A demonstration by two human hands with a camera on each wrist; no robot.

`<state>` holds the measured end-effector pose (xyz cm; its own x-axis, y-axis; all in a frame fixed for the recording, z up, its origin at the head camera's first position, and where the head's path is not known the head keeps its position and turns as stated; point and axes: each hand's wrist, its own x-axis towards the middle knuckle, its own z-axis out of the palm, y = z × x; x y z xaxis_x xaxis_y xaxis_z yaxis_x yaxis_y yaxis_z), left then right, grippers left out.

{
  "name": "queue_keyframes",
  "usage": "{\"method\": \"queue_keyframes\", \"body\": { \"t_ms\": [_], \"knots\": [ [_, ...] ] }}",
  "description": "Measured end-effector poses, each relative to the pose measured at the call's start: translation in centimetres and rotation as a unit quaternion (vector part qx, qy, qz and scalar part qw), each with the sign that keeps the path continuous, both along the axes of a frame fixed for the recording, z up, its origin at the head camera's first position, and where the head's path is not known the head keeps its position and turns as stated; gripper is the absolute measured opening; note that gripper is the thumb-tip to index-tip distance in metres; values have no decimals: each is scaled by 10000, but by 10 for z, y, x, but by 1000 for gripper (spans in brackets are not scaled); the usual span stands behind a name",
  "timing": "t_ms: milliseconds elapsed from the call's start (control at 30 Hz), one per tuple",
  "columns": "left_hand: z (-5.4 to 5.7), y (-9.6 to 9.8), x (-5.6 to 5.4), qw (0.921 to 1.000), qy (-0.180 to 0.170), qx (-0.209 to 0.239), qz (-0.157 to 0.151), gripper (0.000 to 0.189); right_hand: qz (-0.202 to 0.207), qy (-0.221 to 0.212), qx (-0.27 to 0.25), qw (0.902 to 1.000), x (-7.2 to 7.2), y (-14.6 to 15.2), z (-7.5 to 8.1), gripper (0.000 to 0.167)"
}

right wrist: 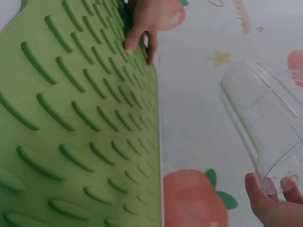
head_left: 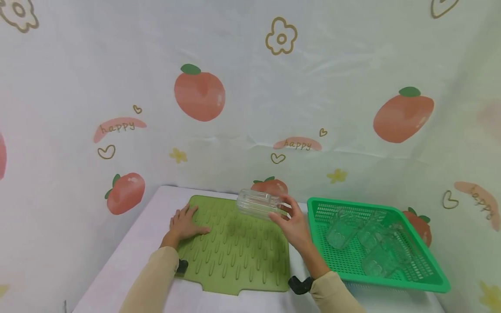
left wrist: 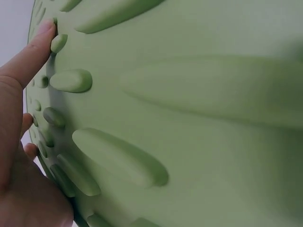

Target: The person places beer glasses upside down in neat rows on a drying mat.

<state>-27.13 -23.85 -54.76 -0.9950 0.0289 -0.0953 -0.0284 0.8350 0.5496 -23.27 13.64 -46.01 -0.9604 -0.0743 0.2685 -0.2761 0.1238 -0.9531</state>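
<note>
A clear cup (head_left: 253, 203) lies sideways in the air above the far part of a green ridged drying mat (head_left: 235, 261). My right hand (head_left: 295, 228) grips it by its right end, between thumb and fingers. In the right wrist view the clear cup (right wrist: 265, 113) is tilted, and fingertips (right wrist: 255, 194) hold its lower end. My left hand (head_left: 185, 226) rests on the mat's left edge with its fingers spread. The left wrist view shows the thumb of the left hand (left wrist: 19, 189) lying against the mat's raised ridges (left wrist: 118, 156).
A green plastic basket (head_left: 391, 284) stands to the right of the mat and holds several clear cups (head_left: 342, 232). The white table (head_left: 129, 265) shows along the mat's left side. A patterned cloth (head_left: 242, 65) hangs behind it.
</note>
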Motion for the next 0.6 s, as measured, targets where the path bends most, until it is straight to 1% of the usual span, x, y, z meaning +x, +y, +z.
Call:
{"method": "queue_keyframes", "body": {
  "t_ms": [133, 267, 400, 467, 500, 600],
  "knots": [
    [0, 2, 2, 10000, -60, 11, 35, 121, 99, -78, -115, 9999, -5, -10, -5, 63],
    [1, 1, 3, 9999, -92, -82, 89, 118, 205, -144, -194, 9995, -11, -20, -9, 62],
    [5, 2, 3, 9997, -54, -208, 77, 114, 298, -195, -179, 9992, -15, -29, -14, 61],
    [9, 4, 4, 9995, -45, -315, 69, 113, 424, -166, -171, 9988, -17, -32, -16, 61],
    [10, 5, 5, 9994, -26, -347, 74, 112, 507, -184, -198, 9983, -17, -34, -15, 60],
    [11, 6, 6, 9994, -26, -325, 102, 110, 635, -145, -135, 9978, -19, -41, -19, 58]
  ]
}}
